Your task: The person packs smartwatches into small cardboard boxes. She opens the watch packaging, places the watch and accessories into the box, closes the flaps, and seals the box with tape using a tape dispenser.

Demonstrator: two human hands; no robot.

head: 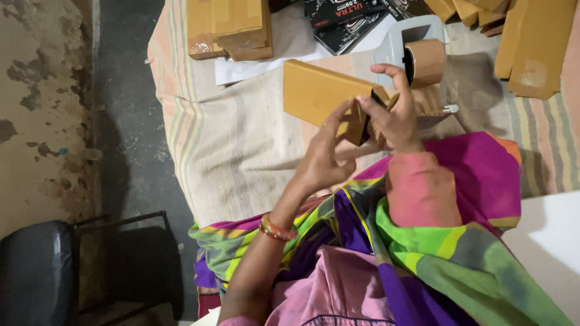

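A long yellow-brown cardboard box (314, 93) is held over a striped cloth, its open end toward me with something dark showing inside. My left hand (326, 157) grips the box's near end from below, thumb on the flap. My right hand (396, 111) pinches the same end from the right, fingers curled over the opening. A bangle sits on my left wrist. A tape dispenser with a brown tape roll (426, 60) stands just beyond my right hand.
Closed brown boxes (232, 27) lie at the top left, flat folded cartons (531, 42) at the top right, dark printed packets (347, 21) between them. The striped cloth (229, 145) covers the work surface. A dark chair (36, 271) stands at the bottom left on worn floor.
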